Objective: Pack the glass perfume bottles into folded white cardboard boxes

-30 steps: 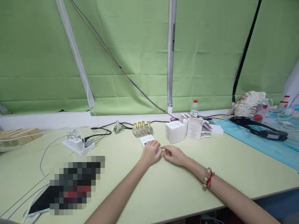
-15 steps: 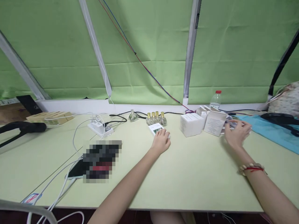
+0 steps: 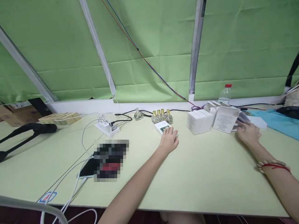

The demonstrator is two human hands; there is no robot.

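Near the table's middle, my left hand point(image 3: 169, 140) lies over the near end of a flat white box point(image 3: 161, 127) with a green picture on top; its fingers are bent round that end. Just behind stand several small glass bottles with gold caps point(image 3: 161, 117). My right hand point(image 3: 249, 133) is at the right side of an open white carton point(image 3: 226, 119) printed with small text. Its fingers are curled in by the greyish flaps, and what they grip is partly hidden. Left of that carton is a closed white box point(image 3: 200, 122).
A clear bottle with a red cap point(image 3: 225, 94) stands behind the cartons. Blue cloth point(image 3: 280, 121) lies at the right. On the left are a power strip point(image 3: 106, 127), a lone glass bottle point(image 3: 138, 115), white cables, a dark tablet-like device point(image 3: 90, 166) and a black padded frame point(image 3: 35, 129).
The view has swung slightly left, so everything sits further right. My right hand's fingers, spread before, are now curled by the carton. My left hand stays on the flat box.
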